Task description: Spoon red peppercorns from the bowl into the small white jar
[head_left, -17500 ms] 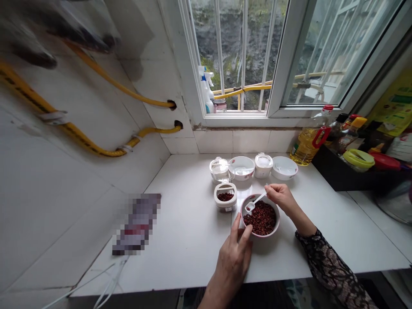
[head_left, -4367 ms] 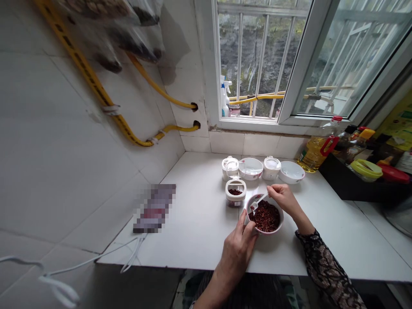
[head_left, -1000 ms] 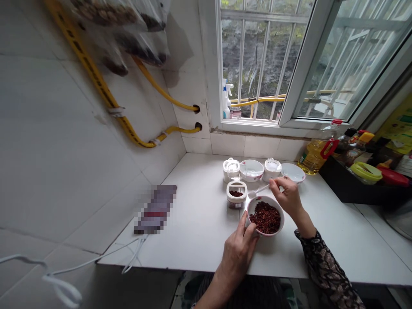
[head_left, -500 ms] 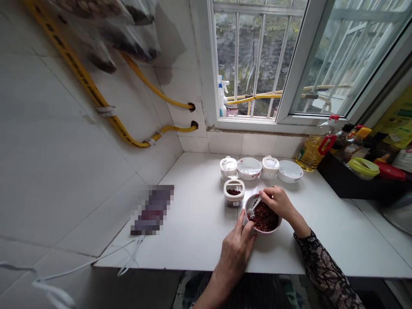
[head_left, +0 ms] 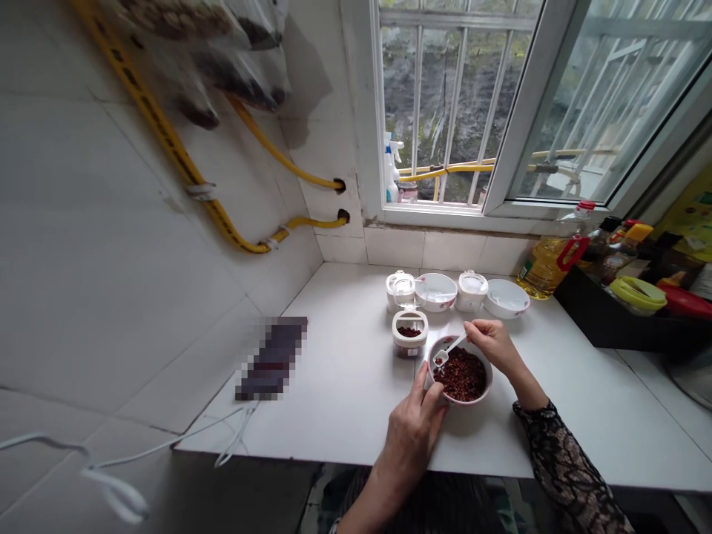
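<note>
A white bowl [head_left: 488, 386] with a pinkish rim holds many small dark red pieces. My left hand [head_left: 414, 423] grips its left side, thumb at the near rim. In my right hand [head_left: 492, 345] is the handle of a small white spoon [head_left: 455, 344], closed between thumb and fingers. The spoon's scoop is over the bowl's left part, with a few reddish bits in it. Just behind and left of the bowl stands an open clear container [head_left: 410, 344] with a cream rim and similar dark red pieces inside; its lid is raised at the back.
Two white-lidded containers [head_left: 472, 291] and two white bowls [head_left: 506, 298] line the back of the white counter [head_left: 345, 371]. An oil bottle [head_left: 545, 259] and a black box [head_left: 589, 311] of bottles stand right. A blurred dark object [head_left: 272, 360] and white cable lie left.
My right hand has drawn slightly up and right, and the spoon's scoop has risen off the red pieces. The whole view has shifted a little.
</note>
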Action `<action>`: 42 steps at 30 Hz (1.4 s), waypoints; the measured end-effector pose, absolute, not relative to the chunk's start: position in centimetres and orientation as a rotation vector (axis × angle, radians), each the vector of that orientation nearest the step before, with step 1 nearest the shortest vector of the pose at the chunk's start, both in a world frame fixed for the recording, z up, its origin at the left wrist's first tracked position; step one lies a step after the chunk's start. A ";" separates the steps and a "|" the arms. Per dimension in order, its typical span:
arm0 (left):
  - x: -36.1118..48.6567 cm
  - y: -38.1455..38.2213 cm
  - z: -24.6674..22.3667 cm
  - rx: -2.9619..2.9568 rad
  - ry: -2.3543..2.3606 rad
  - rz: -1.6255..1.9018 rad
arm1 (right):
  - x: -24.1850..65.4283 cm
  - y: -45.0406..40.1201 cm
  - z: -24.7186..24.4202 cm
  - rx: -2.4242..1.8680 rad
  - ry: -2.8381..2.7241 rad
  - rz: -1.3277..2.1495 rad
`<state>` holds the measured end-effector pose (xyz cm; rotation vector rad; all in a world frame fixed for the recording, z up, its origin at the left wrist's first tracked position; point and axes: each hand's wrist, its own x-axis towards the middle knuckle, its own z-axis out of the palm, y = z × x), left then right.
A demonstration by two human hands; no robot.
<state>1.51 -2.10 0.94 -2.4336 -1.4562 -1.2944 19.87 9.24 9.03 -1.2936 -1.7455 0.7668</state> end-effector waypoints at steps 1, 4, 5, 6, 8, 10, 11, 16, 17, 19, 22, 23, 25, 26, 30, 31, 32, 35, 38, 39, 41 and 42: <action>1.6 -2.1 0.9 -2.433 -1.458 -1.296 | 19.9 9.2 9.0 -1.296 -1.737 0.774; 1.8 -2.5 1.0 -2.421 -1.447 -1.306 | 19.9 9.2 9.0 -1.283 -1.719 0.794; 1.6 -2.8 1.2 -2.401 -1.441 -1.320 | 19.9 9.2 9.1 -1.277 -1.711 0.803; 1.1 -3.0 1.4 -2.417 -1.436 -1.297 | 20.0 9.2 9.1 -1.273 -1.700 0.811; -0.9 -3.1 2.0 -2.364 -1.493 -1.272 | 20.1 9.2 9.2 -1.273 -1.676 0.828; -4.3 -2.7 2.5 -2.159 -1.556 -1.263 | 20.2 9.2 9.3 -1.279 -1.655 0.838; -6.4 -2.3 2.6 -2.010 -1.605 -1.234 | 20.2 9.2 9.3 -1.281 -1.649 0.843; -15.8 0.5 1.8 -1.651 -1.974 -0.907 | 19.9 9.2 9.3 -1.269 -1.662 0.844; -16.9 0.9 1.5 -1.649 -2.002 -0.882 | 19.9 9.2 9.3 -1.265 -1.665 0.837; -18.0 1.5 1.0 -1.643 -2.025 -0.858 | 19.9 9.2 9.3 -1.262 -1.667 0.823; -18.2 1.9 0.4 -1.631 -2.057 -0.827 | 19.9 9.3 9.2 -1.263 -1.661 0.810; -18.2 1.9 0.3 -1.631 -2.066 -0.817 | 20.0 9.3 9.2 -1.263 -1.659 0.812; -18.1 2.0 0.2 -1.634 -2.079 -0.800 | 20.1 9.4 9.1 -1.264 -1.649 0.821; -18.2 2.0 0.2 -1.634 -2.082 -0.793 | 20.1 9.4 9.1 -1.266 -1.643 0.830; -18.4 2.0 0.0 -1.630 -2.081 -0.785 | 20.2 9.3 9.2 -1.271 -1.618 0.857; -18.4 2.0 0.0 -1.630 -2.077 -0.787 | 20.2 9.3 9.2 -1.271 -1.617 0.858; -18.3 2.0 -0.1 -1.631 -2.071 -0.791 | 20.3 9.3 9.2 -1.272 -1.617 0.856; -18.2 1.9 -0.3 -1.634 -2.040 -0.818 | 20.2 9.2 9.3 -1.271 -1.616 0.855; -18.1 1.7 -0.1 -1.644 -1.989 -0.869 | 20.2 9.1 9.4 -1.265 -1.606 0.859; -18.1 1.7 0.1 -1.647 -1.968 -0.892 | 20.2 9.2 9.4 -1.264 -1.603 0.859; -17.7 1.5 0.6 -1.651 -1.917 -0.953 | 20.2 9.2 9.4 -1.264 -1.594 0.864; -17.3 1.3 0.9 -1.663 -1.883 -0.989 | 20.3 9.2 9.4 -1.266 -1.587 0.870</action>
